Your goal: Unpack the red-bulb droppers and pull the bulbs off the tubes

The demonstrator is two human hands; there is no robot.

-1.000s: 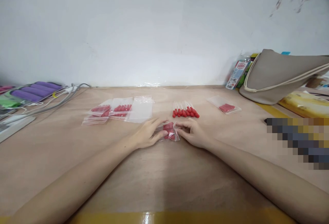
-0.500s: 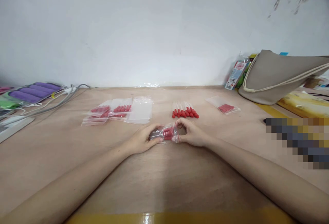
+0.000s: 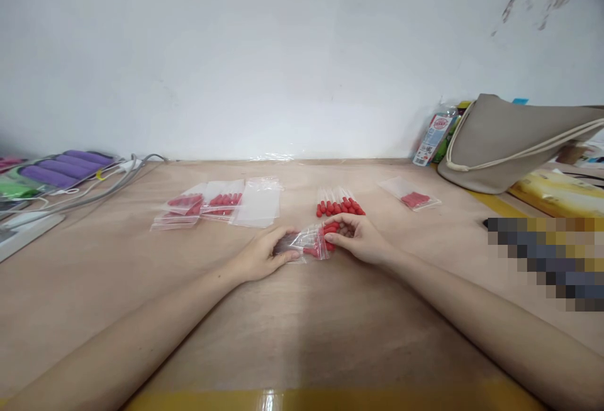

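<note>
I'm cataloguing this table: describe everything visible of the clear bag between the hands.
The clear bag looks like thin, glossy, crinkled plastic, with a reddish line across its right end. It lies sideways, on or just above the table. Pieces with clear stems and red ends are partly inside, some red ends jutting out at the right. The left hand holds its left end; the right hand grasps those jutting ends.

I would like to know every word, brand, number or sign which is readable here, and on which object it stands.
No text can be read with certainty.
White label on the bottle: print and a round red mark, too small and blurred.
Clear bag at centre: no print visible.
</note>
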